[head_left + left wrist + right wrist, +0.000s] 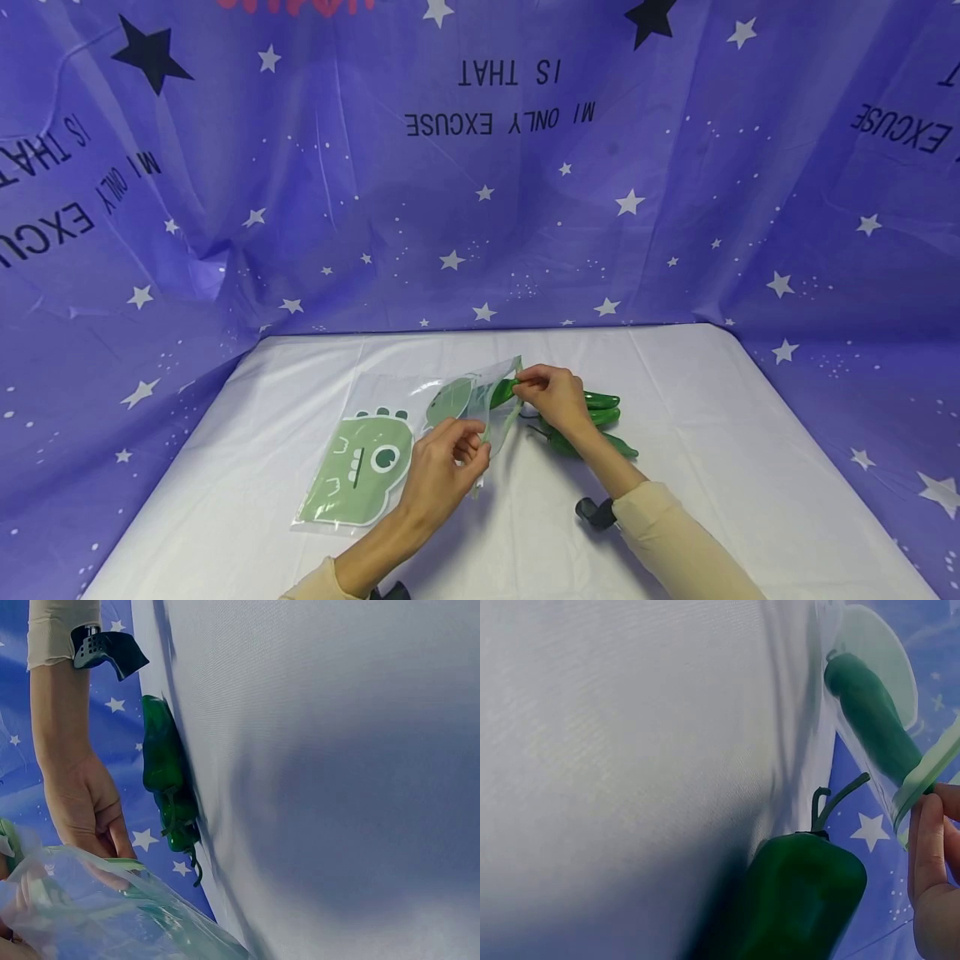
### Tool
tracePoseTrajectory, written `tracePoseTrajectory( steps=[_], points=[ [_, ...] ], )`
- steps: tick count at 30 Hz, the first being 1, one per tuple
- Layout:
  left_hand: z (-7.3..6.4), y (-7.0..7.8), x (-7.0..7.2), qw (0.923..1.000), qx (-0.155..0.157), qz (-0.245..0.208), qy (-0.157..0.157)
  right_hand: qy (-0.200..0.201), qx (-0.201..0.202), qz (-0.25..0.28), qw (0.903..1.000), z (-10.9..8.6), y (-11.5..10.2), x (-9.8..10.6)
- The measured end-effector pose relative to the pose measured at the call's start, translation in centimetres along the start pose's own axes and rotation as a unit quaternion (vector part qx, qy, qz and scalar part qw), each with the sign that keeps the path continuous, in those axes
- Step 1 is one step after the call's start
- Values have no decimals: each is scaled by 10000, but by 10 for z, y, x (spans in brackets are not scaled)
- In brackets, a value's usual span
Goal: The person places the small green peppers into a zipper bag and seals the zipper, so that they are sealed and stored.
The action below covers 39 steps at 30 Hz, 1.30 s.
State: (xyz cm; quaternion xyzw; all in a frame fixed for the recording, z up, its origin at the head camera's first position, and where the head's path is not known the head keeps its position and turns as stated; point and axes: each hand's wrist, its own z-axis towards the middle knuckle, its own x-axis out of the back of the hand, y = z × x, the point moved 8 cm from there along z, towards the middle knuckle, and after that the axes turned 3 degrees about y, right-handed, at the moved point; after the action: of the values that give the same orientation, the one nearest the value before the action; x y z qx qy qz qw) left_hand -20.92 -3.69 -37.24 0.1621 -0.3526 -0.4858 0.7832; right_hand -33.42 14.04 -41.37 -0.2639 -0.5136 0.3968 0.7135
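Fingers (471,426) of left hand (438,462) pinch bag (378,442), right hand (557,396) pepper (874,712); backdrop (525,242), inverted: "MI ONLY EXCUSE".

Posture: bimanual, angled inward

Left forearm (382,542) slants forward and rightward; left hand (444,460) nearer the body, its fingers (459,430) curled, thumb opposing the index. Right forearm (617,467) slants forward and leftward; right hand (557,397) farther out, held above wrist line, fingertips (928,806) pinched. Hands near each other, not touching.
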Motion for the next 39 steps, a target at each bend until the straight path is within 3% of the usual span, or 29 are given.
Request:
tracePoseTrajectory(
  steps=[12,20,30,35,39],
  points=[
    [1,-3,4,9996,153,-224,109,75,80,-92,9999,1,2,7],
    [2,-5,4,9992,259,-271,120,174,-68,-204,9996,-1,13,52],
    [6,-7,10,9986,236,-378,267,-686,-190,-1051,9919,-33,63,114],
    [8,-9,14,9982,265,-434,324,-1505,-319,-1233,9804,-52,85,117],
    [9,-10,16,9980,205,-465,370,-2023,-345,-1022,9734,-62,94,109]
  ],
)
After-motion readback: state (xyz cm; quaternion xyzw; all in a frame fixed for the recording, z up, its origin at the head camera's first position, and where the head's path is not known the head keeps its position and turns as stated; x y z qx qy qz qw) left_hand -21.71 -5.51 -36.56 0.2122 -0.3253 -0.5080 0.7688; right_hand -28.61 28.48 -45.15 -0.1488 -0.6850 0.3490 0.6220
